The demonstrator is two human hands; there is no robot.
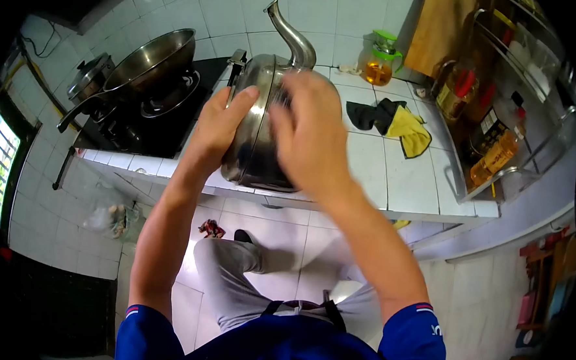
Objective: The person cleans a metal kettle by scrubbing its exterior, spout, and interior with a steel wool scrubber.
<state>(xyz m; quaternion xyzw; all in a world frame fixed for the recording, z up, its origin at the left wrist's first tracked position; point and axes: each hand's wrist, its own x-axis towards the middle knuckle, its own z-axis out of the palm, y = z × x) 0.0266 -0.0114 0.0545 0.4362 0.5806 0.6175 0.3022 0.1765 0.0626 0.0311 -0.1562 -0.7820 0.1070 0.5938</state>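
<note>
A shiny steel kettle (pixel 254 129) lies tipped on the white tiled counter, its curved spout (pixel 294 38) pointing up toward the wall. My left hand (pixel 222 121) grips the kettle's left side, with the thumb pressed along the metal. Over the kettle's right half is my right hand (pixel 313 129), smeared by motion. Its fingers are bent toward the surface, and whether anything lies beneath them is hidden. To the right of this hand, a black and yellow cloth (pixel 395 124) rests crumpled on the tiles.
On the left, a wok (pixel 154 59) and a lidded pot (pixel 90 75) stand on the black gas stove (pixel 137 136). A green-lidded oil jug (pixel 379 64) is by the back wall. A metal rack with several bottles (pixel 498 155) borders the counter (pixel 366 177) on the right.
</note>
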